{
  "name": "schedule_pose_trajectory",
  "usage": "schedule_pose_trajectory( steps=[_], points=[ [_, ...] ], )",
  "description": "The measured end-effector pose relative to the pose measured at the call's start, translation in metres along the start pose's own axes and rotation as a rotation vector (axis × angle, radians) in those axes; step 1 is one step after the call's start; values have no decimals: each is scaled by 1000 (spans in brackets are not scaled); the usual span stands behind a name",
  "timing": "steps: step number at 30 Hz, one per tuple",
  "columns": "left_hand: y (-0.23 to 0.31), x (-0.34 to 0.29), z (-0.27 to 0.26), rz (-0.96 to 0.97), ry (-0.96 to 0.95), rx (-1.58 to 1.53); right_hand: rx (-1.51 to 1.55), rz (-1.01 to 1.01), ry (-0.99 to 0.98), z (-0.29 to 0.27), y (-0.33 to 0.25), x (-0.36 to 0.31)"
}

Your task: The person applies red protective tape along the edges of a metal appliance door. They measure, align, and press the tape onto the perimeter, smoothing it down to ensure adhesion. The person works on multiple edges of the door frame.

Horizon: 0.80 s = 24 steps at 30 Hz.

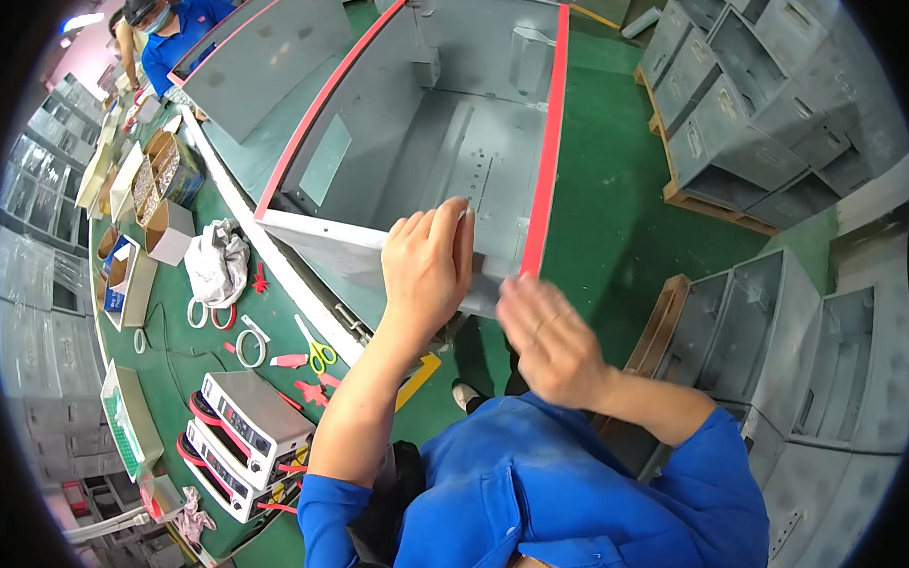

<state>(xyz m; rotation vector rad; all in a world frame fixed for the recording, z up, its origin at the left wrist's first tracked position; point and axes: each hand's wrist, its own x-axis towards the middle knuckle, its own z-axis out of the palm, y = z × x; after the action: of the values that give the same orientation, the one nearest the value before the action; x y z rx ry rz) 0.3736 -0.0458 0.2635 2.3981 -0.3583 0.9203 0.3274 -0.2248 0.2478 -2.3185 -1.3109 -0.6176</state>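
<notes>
The left hand point(429, 260) lies flat, fingers together and extended, pressed on the near rim of a large grey metal cabinet point(449, 124) that lies open side up, edged with red trim strip point(548, 141). The right hand point(549, 341) is blurred just beside the lower end of that strip, fingers loosely spread and gripping nothing that can be made out. The step in hand looks like seating the trim along the near edge; to do it well, I judge the left palm should steady the rim while the right presses the strip down evenly from the corner, without stretching it. On the green bench point(176, 344) to the left sit two white boxed devices point(249, 421) stacked side by side, one pair of yellow-handled scissors point(319, 351), one crumpled white bag point(217, 264) and about three rolls of tape point(221, 327). Many more grey cabinets point(758, 93) are stacked on the right; their count cannot be told exactly.
</notes>
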Motion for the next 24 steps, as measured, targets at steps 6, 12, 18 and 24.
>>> schedule_pose_trajectory(
  steps=[6,12,18,24],
  points=[
    [-10,-5,-5,61,-25,-87,157,50,218,2,-11,-20],
    [-15,-6,-12,100,-71,-180,188,80,-75,-38,72,49],
    [-15,-5,-13,97,-58,-213,463,-192,-384,-36,107,86],
    [-10,-4,-12,33,-67,-220,652,-297,-469,-27,121,99]
  ],
)
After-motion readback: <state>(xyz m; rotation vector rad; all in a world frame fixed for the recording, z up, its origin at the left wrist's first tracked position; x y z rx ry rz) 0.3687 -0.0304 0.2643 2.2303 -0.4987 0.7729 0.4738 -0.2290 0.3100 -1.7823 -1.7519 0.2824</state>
